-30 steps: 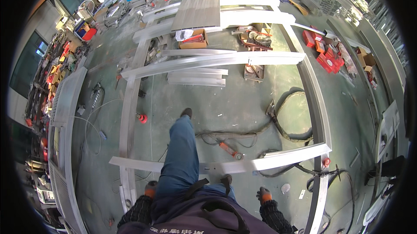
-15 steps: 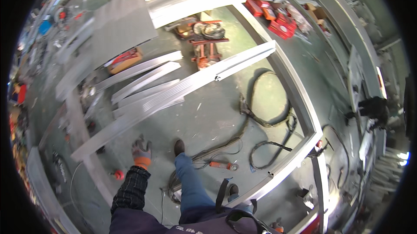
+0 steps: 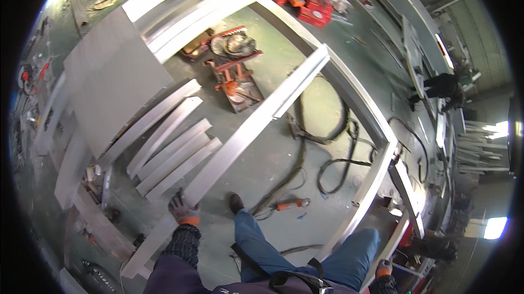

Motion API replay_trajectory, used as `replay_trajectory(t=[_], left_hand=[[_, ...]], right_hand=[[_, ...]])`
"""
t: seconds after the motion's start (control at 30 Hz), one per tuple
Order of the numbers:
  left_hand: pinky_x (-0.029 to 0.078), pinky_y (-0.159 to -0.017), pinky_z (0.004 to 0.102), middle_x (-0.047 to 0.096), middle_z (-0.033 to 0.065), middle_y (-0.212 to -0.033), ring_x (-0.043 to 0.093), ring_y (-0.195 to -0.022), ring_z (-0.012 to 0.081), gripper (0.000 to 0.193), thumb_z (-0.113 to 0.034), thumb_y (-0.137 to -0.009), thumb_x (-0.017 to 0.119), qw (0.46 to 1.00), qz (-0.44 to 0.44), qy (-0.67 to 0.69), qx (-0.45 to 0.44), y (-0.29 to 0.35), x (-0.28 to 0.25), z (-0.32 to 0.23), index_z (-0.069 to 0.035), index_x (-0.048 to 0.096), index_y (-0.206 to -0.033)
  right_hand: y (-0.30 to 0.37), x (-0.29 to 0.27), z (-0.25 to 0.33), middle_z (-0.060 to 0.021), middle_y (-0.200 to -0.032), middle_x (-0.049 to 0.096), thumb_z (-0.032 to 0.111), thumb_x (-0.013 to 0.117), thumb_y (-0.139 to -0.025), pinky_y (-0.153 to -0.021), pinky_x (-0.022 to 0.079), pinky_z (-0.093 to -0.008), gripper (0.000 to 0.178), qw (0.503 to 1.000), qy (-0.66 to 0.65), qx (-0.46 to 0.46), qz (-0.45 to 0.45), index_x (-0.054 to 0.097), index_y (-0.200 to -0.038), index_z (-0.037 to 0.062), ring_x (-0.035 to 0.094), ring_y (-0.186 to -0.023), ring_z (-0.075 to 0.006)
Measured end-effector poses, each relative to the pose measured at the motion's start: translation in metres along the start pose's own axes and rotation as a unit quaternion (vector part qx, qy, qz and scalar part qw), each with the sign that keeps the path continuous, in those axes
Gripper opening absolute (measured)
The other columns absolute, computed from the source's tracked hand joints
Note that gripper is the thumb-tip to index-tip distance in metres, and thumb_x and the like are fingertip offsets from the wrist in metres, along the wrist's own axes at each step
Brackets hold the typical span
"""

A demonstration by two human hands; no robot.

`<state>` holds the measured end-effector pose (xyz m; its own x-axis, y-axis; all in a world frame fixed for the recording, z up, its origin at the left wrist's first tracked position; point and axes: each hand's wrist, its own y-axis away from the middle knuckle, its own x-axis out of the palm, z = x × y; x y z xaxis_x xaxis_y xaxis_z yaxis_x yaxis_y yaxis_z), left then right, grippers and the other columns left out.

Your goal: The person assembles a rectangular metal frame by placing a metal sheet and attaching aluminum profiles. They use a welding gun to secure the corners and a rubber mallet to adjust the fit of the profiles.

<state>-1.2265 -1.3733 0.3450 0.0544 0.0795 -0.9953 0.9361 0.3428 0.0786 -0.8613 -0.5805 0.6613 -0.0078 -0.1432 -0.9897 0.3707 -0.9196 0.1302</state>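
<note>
Your grey-and-orange-gloved left hand (image 3: pixel 184 210) spreads its fingers over the long silver metal beam (image 3: pixel 245 139); seat your palm squarely. Your orange-cuffed gloved right hand (image 3: pixel 383 268): grip I cannot tell.

My gloved left hand (image 3: pixel 184 210) stretches forward, fingers pointing away from me, its dark-sleeved forearm (image 3: pixel 183 244) behind it. My gloved right hand (image 3: pixel 384 268) sits well to its right, farther back.

The green floor (image 3: pixel 254 171) carries plenty: an orange power tool (image 3: pixel 292 204), a dark looping hose (image 3: pixel 302 157), pale metal strips (image 3: pixel 173 152), red boxes (image 3: pixel 315 13) beyond!
</note>
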Motion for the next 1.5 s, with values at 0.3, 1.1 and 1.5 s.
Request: replay_trajectory(t=[0.3,1.1,1.5], left_hand=[[0.031,-0.117,0.0569,0.05,0.0145,-0.15,0.046,-0.137,0.0396,0.097,-0.07,-0.085,0.065,0.994,0.11,0.013,0.015,-0.014,-0.04,0.001,-0.016,0.036,-0.16],[0.053,-0.097,0.0446,0.072,0.0233,-0.125,0.068,-0.118,0.0335,0.045,-0.039,-0.104,0.059,0.902,-0.023,0.243,-0.355,-0.295,-0.107,0.28,0.002,0.07,-0.12],[0.056,-0.085,0.035,0.076,0.0098,-0.111,0.07,-0.095,0.0208,0.042,-0.031,-0.098,0.073,0.687,-0.124,0.623,-0.354,-0.36,-0.04,0.329,-0.004,0.069,-0.13]], right_hand=[[-0.007,0.16,0.062,-0.0149,-0.088,0.076,0.017,0.062,-0.097,-0.075,0.055,-0.0384,0.021,0.992,-0.043,-0.117,0.003,0.075,-0.097,0.0009,0.071,-0.079,-0.0258],[0.237,0.375,0.902,-0.0098,-0.1,0.075,0.026,0.07,-0.099,-0.076,0.056,-0.0334,0.04,0.685,-0.229,-0.398,0.566,0.069,-0.127,-0.0017,0.07,-0.083,-0.0197],[0.344,0.403,1.038,-0.0151,-0.121,0.074,0.033,0.073,-0.098,-0.097,0.054,-0.0407,0.053,0.731,-0.299,-0.478,0.385,0.062,-0.134,-0.0046,0.07,-0.11,-0.0312]])
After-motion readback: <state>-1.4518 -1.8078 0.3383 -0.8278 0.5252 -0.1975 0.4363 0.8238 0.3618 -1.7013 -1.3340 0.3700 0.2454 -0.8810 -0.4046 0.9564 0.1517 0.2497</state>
